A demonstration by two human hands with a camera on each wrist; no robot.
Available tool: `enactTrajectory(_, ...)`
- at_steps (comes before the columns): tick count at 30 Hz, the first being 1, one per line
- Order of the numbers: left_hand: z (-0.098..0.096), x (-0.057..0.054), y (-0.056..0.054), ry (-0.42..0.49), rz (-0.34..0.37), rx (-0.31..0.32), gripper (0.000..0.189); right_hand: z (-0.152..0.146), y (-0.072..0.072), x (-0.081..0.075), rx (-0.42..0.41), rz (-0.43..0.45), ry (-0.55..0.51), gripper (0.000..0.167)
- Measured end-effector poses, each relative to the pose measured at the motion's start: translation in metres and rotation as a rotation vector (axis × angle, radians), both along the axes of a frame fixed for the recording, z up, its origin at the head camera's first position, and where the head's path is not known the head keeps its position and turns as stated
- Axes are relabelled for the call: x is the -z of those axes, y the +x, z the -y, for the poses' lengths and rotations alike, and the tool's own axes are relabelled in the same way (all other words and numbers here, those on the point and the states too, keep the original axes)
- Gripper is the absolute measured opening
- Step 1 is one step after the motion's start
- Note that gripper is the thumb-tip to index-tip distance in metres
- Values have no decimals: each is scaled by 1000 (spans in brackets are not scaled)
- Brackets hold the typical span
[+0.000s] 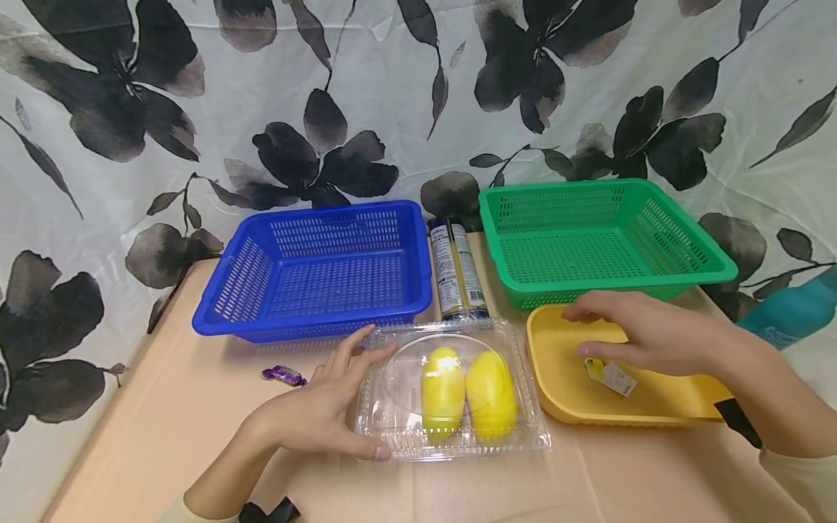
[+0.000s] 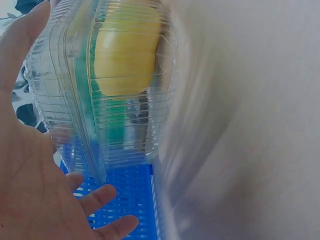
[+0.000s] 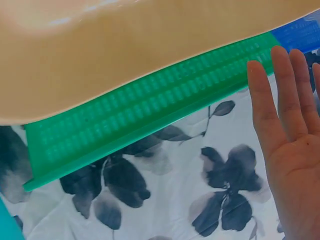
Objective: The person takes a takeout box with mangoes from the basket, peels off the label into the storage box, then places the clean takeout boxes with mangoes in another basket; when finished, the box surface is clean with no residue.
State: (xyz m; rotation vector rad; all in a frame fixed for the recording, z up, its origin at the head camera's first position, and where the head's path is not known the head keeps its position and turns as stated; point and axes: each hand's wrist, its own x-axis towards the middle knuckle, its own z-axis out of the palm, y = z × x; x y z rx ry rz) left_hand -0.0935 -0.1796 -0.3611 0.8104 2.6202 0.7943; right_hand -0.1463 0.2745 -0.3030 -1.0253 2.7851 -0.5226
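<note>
A clear plastic clamshell box lies on the table with two yellow mango-like fruits in it. At its left side is my left hand, thumb near the front corner and fingers spread along the far part of that side. In the left wrist view the fingers are loosely extended beside the ribbed wall. My right hand is over the yellow tray, and the right wrist view shows its fingers straight, holding nothing. Below its thumb, a small white tag with a yellow piece shows in the tray.
A blue basket stands back left, a green basket back right. Two cans lie between them. A purple-wrapped candy lies left of the box. A teal bottle is at the right edge. Floral cloth hangs behind.
</note>
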Motion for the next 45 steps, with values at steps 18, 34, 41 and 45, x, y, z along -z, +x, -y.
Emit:
enactTrajectory(18,-1,-1,-3,21,3,1,118,48,6,-1,-84,65,40,74)
enactTrajectory(34,-1,3,-4,87,116,2,120,63,18,9,-49,221,74,96)
enactTrajectory(41,-3,3,0,92,125,-16,119,65,24,8,-21,329,88,109)
enactTrajectory(45,-4,3,1,92,113,-16,118,66,25,8,-27,327,106,115)
